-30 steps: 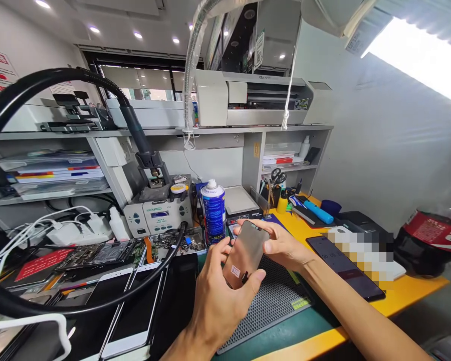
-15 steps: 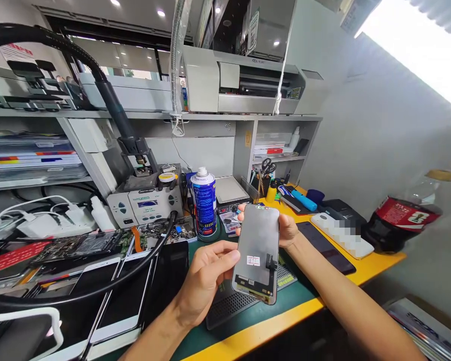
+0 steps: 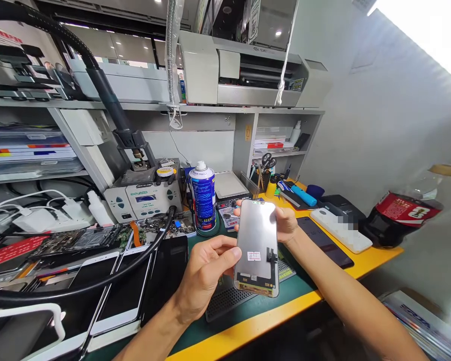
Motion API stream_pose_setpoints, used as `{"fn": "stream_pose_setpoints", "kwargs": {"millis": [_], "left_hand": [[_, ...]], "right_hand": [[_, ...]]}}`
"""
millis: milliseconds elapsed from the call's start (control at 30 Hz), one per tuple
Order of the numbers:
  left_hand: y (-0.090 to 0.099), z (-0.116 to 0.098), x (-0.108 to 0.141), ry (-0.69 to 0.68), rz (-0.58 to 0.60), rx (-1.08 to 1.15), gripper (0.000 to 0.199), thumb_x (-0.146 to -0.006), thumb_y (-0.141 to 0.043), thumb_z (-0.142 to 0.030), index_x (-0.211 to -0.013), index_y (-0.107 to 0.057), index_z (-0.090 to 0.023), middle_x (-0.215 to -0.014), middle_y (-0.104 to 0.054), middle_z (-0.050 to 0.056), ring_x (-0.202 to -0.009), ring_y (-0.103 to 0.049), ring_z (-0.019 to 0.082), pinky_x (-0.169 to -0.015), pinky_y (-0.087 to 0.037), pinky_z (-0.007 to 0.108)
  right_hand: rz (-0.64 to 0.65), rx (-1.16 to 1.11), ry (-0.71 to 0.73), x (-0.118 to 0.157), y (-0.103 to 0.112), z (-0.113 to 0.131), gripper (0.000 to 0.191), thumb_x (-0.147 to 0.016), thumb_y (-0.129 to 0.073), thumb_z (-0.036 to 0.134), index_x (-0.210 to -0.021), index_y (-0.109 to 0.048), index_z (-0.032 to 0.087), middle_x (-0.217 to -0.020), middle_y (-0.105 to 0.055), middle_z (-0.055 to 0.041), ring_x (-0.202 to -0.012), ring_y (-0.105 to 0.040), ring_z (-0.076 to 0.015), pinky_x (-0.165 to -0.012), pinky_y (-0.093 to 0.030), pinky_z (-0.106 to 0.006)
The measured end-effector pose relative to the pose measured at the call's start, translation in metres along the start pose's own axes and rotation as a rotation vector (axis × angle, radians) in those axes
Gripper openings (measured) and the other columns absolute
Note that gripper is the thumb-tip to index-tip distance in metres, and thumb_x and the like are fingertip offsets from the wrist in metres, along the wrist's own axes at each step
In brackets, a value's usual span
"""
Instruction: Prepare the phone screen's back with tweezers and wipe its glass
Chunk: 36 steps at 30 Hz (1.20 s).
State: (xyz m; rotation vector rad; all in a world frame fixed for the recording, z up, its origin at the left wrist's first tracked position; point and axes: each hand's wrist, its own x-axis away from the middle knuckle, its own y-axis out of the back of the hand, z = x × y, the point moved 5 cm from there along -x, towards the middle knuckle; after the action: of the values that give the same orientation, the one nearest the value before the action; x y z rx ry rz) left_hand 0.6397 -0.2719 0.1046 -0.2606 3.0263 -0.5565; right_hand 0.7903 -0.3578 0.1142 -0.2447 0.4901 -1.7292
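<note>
A phone screen (image 3: 256, 230) is held up above the bench, its silvery back toward me. A small white label, a black flex cable and a dark strip along the lower edge show on it. My left hand (image 3: 210, 271) grips its left edge, thumb on the near face and fingers mostly hidden behind. My right hand (image 3: 285, 224) is closed around the upper right edge, with some fingertips showing past the far left side. Beneath the screen lies a dark perforated pad (image 3: 229, 303) on the green mat (image 3: 195, 338).
A blue spray can (image 3: 203, 200) stands behind my left hand, near a grey soldering station (image 3: 143, 200). Several phones and circuit boards cover the left side, crossed by a black hose (image 3: 135, 273). At right are a dark tablet-like panel (image 3: 325, 243), a white phone (image 3: 340, 230) and a cola bottle (image 3: 402, 210).
The screen has tilted slightly in my hands, and a bright reflection now shows on its upper right. Both hands keep their hold. The camera view has shifted a little.
</note>
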Motion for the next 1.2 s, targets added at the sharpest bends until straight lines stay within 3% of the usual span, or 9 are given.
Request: {"fn": "stream_pose_setpoints", "kwargs": {"millis": [167, 267, 367, 467, 567, 700, 867, 1100, 1200], "left_hand": [[0.011, 0.001, -0.002, -0.117, -0.159, -0.108, 0.025, -0.083, -0.072, -0.033, -0.096, -0.071, -0.012, -0.076, -0.069, 0.004, -0.065, -0.06, 0.013, -0.057, -0.049, 0.022], [0.016, 0.001, -0.003, -0.151, -0.221, -0.154, 0.027, -0.083, -0.072, -0.034, -0.098, -0.07, -0.012, -0.079, -0.07, 0.005, -0.066, -0.061, 0.014, -0.057, -0.05, 0.023], [0.016, 0.001, -0.004, -0.126, -0.207, -0.181, 0.031, -0.084, -0.069, -0.037, -0.1, -0.068, -0.011, -0.081, -0.071, 0.007, -0.063, -0.061, 0.015, -0.054, -0.052, 0.026], [0.011, 0.003, -0.006, -0.038, -0.101, -0.215, 0.031, -0.084, -0.064, -0.039, -0.094, -0.067, -0.009, -0.083, -0.071, 0.01, -0.06, -0.062, 0.017, -0.053, -0.053, 0.029], [0.006, 0.008, -0.007, 0.046, -0.026, -0.282, 0.026, -0.081, -0.064, -0.035, -0.083, -0.065, -0.009, -0.07, -0.068, 0.009, -0.054, -0.061, 0.016, -0.052, -0.051, 0.028], [0.006, 0.013, -0.007, 0.106, -0.029, -0.377, 0.019, -0.078, -0.063, -0.03, -0.079, -0.062, -0.011, -0.05, -0.06, 0.002, -0.044, -0.052, 0.012, -0.045, -0.045, 0.022], [0.007, 0.016, -0.008, 0.133, -0.053, -0.432, 0.013, -0.078, -0.062, -0.027, -0.079, -0.059, -0.014, -0.045, -0.053, -0.004, -0.037, -0.042, 0.008, -0.038, -0.04, 0.019], [0.005, 0.015, -0.008, 0.125, -0.028, -0.446, 0.015, -0.081, -0.06, -0.03, -0.079, -0.056, -0.015, -0.045, -0.052, -0.005, -0.034, -0.043, 0.007, -0.037, -0.036, 0.017], [0.005, 0.015, -0.008, 0.126, -0.021, -0.448, 0.016, -0.082, -0.06, -0.03, -0.08, -0.056, -0.015, -0.046, -0.053, -0.004, -0.035, -0.043, 0.007, -0.037, -0.036, 0.017]], "right_hand": [[-0.174, 0.028, 0.064, -0.006, 0.007, 0.001, 0.035, -0.072, -0.078, 0.047, -0.096, -0.075, 0.021, -0.094, -0.075, -0.0039, -0.083, -0.069, -0.0172, -0.081, -0.053, -0.03], [-0.237, 0.083, 0.063, -0.008, 0.007, 0.0, 0.025, -0.073, -0.08, 0.036, -0.087, -0.075, 0.016, -0.082, -0.074, -0.0041, -0.07, -0.067, -0.014, -0.068, -0.053, -0.025], [-0.285, 0.138, 0.068, -0.008, 0.005, 0.0, 0.024, -0.071, -0.082, 0.031, -0.085, -0.075, 0.013, -0.076, -0.072, -0.0044, -0.065, -0.066, -0.0136, -0.063, -0.052, -0.024], [-0.313, 0.174, 0.082, -0.008, 0.004, 0.002, 0.024, -0.071, -0.083, 0.032, -0.083, -0.075, 0.014, -0.074, -0.071, -0.0035, -0.063, -0.065, -0.013, -0.062, -0.052, -0.024], [-0.321, 0.205, 0.093, -0.008, 0.003, 0.002, 0.022, -0.071, -0.082, 0.032, -0.08, -0.075, 0.013, -0.071, -0.069, -0.0027, -0.061, -0.063, -0.0124, -0.06, -0.052, -0.024], [-0.331, 0.249, 0.106, -0.007, 0.001, 0.001, 0.023, -0.072, -0.082, 0.033, -0.08, -0.075, 0.013, -0.069, -0.068, -0.0023, -0.056, -0.061, -0.0116, -0.054, -0.05, -0.023], [-0.344, 0.297, 0.124, -0.007, 0.002, 0.001, 0.025, -0.073, -0.081, 0.035, -0.083, -0.076, 0.013, -0.069, -0.068, -0.0022, -0.055, -0.06, -0.0115, -0.052, -0.05, -0.023], [-0.349, 0.324, 0.133, -0.006, 0.003, 0.002, 0.025, -0.072, -0.082, 0.038, -0.075, -0.073, 0.014, -0.068, -0.066, -0.0016, -0.054, -0.058, -0.0112, -0.051, -0.049, -0.023], [-0.347, 0.334, 0.139, -0.005, 0.003, 0.002, 0.025, -0.074, -0.081, 0.037, -0.08, -0.075, 0.014, -0.069, -0.066, -0.0014, -0.055, -0.059, -0.011, -0.051, -0.05, -0.023]]}}
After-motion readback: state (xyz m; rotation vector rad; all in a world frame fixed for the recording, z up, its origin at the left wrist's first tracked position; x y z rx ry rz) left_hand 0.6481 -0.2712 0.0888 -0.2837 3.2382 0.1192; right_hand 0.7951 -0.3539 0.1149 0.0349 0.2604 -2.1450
